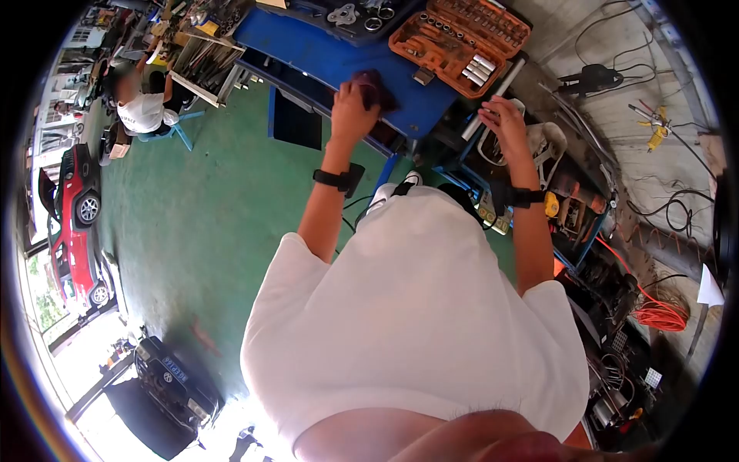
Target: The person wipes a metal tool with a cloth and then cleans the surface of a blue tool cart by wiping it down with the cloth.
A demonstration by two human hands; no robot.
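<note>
My left hand [354, 113] is closed on a dark maroon rag [375, 90], which lies bunched against the blue workbench top [319, 55]. My right hand [504, 127] is raised beside the bench's right end, close to a pale metal bar [494, 98]. Its fingers are apart and slightly bent, and I see nothing in them. An orange socket set case [408, 48] lies unfolded on the bench, beyond both hands, with sockets in its slots. Near its front edge a small metallic block [423, 75] rests on the blue surface.
A dark tray [323, 14] of metal parts sits at the bench's back. An open drawer or door [294, 119] juts out below. Cluttered shelves [570, 208] and an orange cable coil [662, 314] are at right. A person [142, 112] sits far left near a red car [77, 223].
</note>
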